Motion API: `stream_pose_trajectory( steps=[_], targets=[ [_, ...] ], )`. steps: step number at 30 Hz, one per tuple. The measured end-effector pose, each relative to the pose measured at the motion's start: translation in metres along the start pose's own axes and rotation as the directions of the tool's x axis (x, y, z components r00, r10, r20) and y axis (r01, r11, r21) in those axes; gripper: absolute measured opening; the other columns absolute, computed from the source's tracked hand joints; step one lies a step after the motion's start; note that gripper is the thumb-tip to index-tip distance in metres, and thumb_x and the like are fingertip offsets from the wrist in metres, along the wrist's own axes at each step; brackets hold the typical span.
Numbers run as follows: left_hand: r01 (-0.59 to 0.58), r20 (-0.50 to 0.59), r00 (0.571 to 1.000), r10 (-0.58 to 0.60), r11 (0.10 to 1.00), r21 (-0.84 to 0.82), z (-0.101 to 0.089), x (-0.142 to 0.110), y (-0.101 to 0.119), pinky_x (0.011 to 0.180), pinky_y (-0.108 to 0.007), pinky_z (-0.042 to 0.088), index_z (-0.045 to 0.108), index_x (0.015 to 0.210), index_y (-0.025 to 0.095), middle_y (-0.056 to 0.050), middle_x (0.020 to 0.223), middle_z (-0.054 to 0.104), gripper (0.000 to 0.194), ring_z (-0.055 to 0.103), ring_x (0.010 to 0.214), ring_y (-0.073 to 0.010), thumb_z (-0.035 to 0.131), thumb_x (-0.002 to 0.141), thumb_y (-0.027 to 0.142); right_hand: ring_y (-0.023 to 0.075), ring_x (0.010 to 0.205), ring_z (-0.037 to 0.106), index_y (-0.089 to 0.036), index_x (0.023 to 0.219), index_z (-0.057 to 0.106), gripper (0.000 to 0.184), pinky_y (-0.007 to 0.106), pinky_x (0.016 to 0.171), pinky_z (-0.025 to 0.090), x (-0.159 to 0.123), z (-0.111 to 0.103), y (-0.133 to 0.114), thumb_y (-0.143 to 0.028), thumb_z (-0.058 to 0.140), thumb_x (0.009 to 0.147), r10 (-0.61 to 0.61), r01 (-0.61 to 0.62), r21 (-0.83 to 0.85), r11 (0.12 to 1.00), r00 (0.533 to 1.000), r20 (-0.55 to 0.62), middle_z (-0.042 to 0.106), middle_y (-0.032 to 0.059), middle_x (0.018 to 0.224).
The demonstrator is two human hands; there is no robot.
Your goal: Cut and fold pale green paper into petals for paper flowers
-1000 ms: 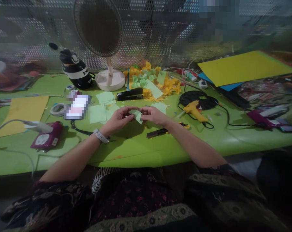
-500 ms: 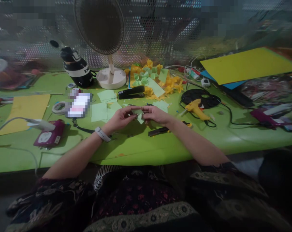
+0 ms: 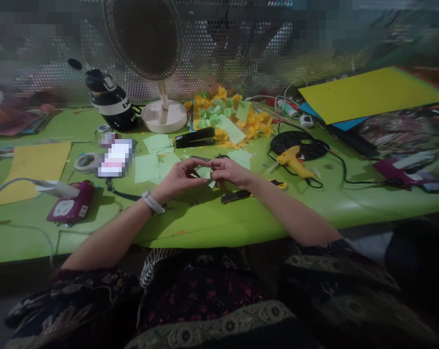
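Note:
My left hand [image 3: 179, 177] and my right hand [image 3: 229, 171] meet above the green table [image 3: 212, 218], both pinching a small folded piece of light green paper [image 3: 205, 173]. The fingers of each hand are closed on its edges. A white wrist band sits on my left wrist. Flat light green paper squares [image 3: 152, 162] lie just beyond my left hand. A pile of folded yellow and green paper pieces [image 3: 228, 118] lies further back, behind a black stapler [image 3: 194, 138].
A yellow glue gun [image 3: 294, 162] with a black cable lies to the right, a dark cutter [image 3: 237, 195] near my right wrist. A white fan [image 3: 157, 63], black bottle [image 3: 108, 99], tape roll [image 3: 84, 162], yellow sheets [image 3: 32, 167] and a magenta device [image 3: 68, 206] stand around.
Both hands keep working the green paper, folding it smaller between the fingertips. The view has shifted slightly; nothing else on the table moved.

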State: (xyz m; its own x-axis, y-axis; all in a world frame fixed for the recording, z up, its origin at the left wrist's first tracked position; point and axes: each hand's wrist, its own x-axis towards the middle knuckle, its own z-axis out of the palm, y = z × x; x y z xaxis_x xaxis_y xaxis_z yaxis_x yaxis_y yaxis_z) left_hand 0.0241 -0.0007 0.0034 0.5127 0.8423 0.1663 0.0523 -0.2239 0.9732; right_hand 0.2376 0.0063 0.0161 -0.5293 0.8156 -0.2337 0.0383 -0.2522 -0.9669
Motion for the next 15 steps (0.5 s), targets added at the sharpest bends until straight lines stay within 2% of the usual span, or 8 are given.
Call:
stream_pose_trajectory(
  steps=[5,8,10,15],
  targets=[
    [0.029,0.01,1.0,-0.028,0.998,-0.063,0.002,0.001,0.003,0.074,-0.029,0.058,0.07,0.111,0.014,-0.012,0.114,0.074,0.049,0.069,0.082,-0.0146,0.089,0.069,0.032,0.0086,0.057,0.062,-0.014,0.104,0.067,0.032,0.019,0.051,0.052,-0.001,-0.001,-0.002,-0.009,0.068,0.072,-0.014,0.017,-0.05,0.999,0.999,0.052,0.07,0.0,0.078],
    [0.037,0.007,0.999,-0.037,0.997,-0.06,0.001,0.002,0.002,0.078,-0.032,0.058,0.069,0.11,0.015,-0.011,0.112,0.074,0.048,0.07,0.09,-0.0178,0.089,0.069,0.032,0.0114,0.063,0.064,-0.015,0.109,0.067,0.034,0.022,0.055,0.055,0.0,-0.005,-0.001,-0.016,0.069,0.075,-0.04,0.044,-0.066,0.997,0.997,0.066,0.071,0.0021,0.083],
    [0.061,-0.004,0.998,-0.061,0.997,-0.047,0.001,0.002,0.0,0.076,-0.031,0.057,0.069,0.111,0.016,-0.01,0.106,0.075,0.049,0.071,0.088,-0.018,0.089,0.069,0.032,0.0125,0.065,0.063,-0.015,0.115,0.066,0.038,0.024,0.057,0.054,0.0,-0.005,0.001,-0.023,0.072,0.078,-0.078,0.086,-0.112,0.99,0.994,0.079,0.07,0.002,0.083],
    [0.078,-0.014,0.997,-0.079,0.993,-0.087,0.0,0.003,-0.001,0.072,-0.028,0.054,0.065,0.11,0.016,-0.01,0.107,0.075,0.048,0.071,0.082,-0.0155,0.088,0.071,0.032,0.0078,0.053,0.042,-0.013,0.112,0.065,0.044,0.02,0.048,0.038,0.002,0.001,0.009,-0.038,0.08,0.079,-0.252,0.254,-0.279,0.926,0.967,0.044,0.045,-0.0098,0.058]
  ],
)
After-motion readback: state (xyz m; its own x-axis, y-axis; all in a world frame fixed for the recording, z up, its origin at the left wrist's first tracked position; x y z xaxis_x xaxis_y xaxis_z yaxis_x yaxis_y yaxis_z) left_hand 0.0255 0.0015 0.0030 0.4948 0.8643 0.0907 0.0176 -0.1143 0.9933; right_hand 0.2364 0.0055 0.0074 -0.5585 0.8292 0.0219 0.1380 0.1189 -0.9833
